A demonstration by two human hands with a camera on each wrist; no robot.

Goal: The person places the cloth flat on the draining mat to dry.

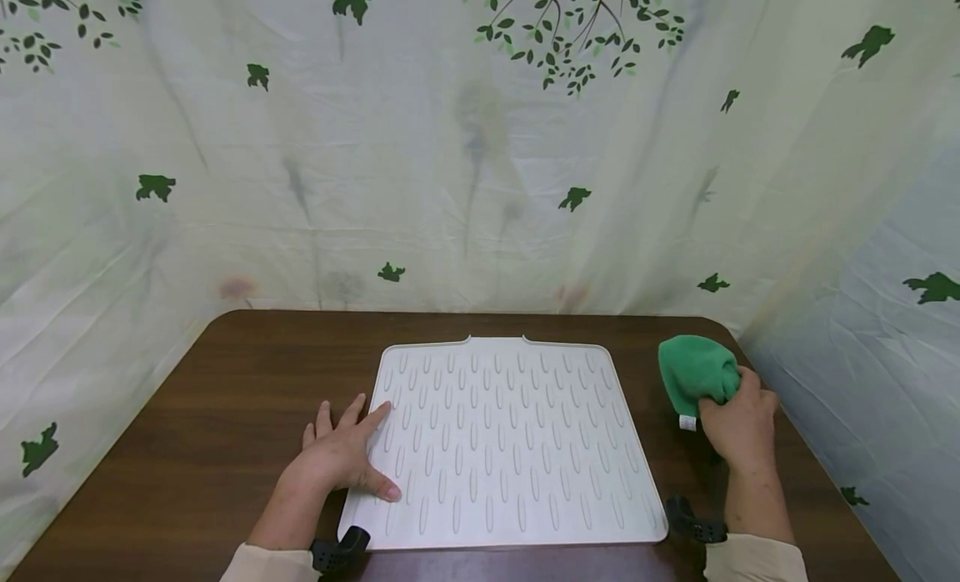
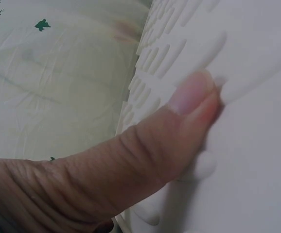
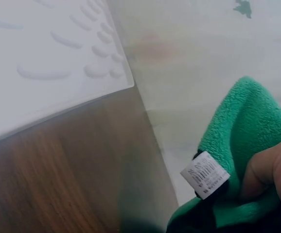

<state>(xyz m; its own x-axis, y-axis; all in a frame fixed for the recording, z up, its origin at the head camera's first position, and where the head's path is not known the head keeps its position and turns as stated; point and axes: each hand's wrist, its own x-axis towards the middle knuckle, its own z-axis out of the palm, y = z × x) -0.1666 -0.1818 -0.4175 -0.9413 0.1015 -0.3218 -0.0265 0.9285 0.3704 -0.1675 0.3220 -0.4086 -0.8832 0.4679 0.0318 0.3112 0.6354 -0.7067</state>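
A white ridged plastic board (image 1: 502,449) lies flat on the brown wooden table. My left hand (image 1: 337,453) rests on its left edge with the fingers spread, and the thumb (image 2: 179,116) touches the ridged surface in the left wrist view. Over the table's right side, my right hand (image 1: 742,419) grips a bunched green cloth (image 1: 693,365). A white printed label (image 3: 205,174) hangs from the cloth in the right wrist view. The cloth is apart from the board, to its right. Part of it is hidden by my fingers.
The dark brown table (image 1: 225,432) reaches back to a pale curtain (image 1: 420,165) printed with leaves and branches. More curtain (image 1: 885,357) hangs along the right side. A black band (image 1: 337,550) is worn on my left wrist, another (image 1: 697,524) on my right.
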